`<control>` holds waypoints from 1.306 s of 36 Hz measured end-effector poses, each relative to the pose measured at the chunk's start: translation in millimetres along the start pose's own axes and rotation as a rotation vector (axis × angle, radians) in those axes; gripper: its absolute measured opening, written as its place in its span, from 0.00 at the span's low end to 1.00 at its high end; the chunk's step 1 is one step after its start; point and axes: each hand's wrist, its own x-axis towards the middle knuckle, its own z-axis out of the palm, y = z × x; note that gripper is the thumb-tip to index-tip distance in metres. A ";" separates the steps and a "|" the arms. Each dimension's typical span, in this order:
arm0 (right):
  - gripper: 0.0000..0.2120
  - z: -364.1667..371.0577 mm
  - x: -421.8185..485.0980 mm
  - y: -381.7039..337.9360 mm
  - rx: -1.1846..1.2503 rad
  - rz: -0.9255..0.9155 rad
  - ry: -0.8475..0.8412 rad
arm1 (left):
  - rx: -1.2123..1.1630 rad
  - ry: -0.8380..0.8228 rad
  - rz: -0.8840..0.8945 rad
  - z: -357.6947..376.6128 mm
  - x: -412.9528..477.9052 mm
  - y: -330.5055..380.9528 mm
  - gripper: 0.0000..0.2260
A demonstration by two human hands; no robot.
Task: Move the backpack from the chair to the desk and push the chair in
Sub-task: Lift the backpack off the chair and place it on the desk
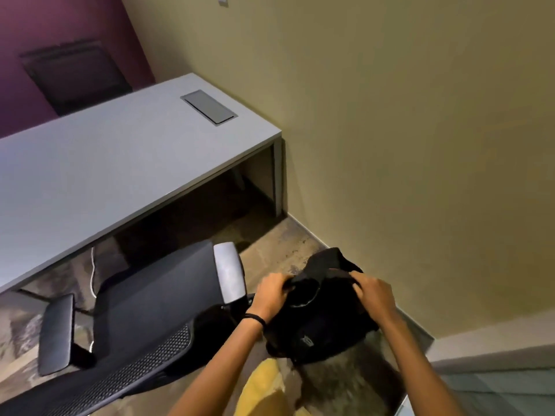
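From the head camera, we hold the black backpack (pixel 321 307) in the air with both hands, off to the right of the chair (pixel 144 307) and above the carpet near the wall. It touches neither the chair seat nor the desk (pixel 114 163). We judge it is held by its upper part so that the weight hangs below and the load can swing over to the desk in one carry.

Our left hand (pixel 271 291) is clenched on the fabric at the top left of the backpack, fingers curled over a fold. Our right hand (pixel 374 292) is likewise closed on the top right, knuckles up.

The chair stands pulled out from the desk's near edge, seat bare, armrests clear of the desk. The desk top is free near its right corner, beside a grey cable hatch (pixel 209 107).
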 end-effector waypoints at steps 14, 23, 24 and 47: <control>0.05 -84.5 134.2 -47.1 0.330 -0.057 0.651 | -0.041 0.577 0.275 -116.4 113.4 59.3 0.09; 0.12 -146.7 249.3 -114.0 0.610 -0.324 0.830 | -0.272 0.748 0.408 -218.0 214.5 54.5 0.09; 0.12 -151.3 256.8 -120.6 0.620 -0.341 0.831 | -0.288 0.762 0.403 -224.2 220.9 52.6 0.10; 0.19 -204.5 458.7 -218.6 0.769 -0.580 0.884 | -0.700 1.169 0.334 -359.0 337.0 -3.7 0.14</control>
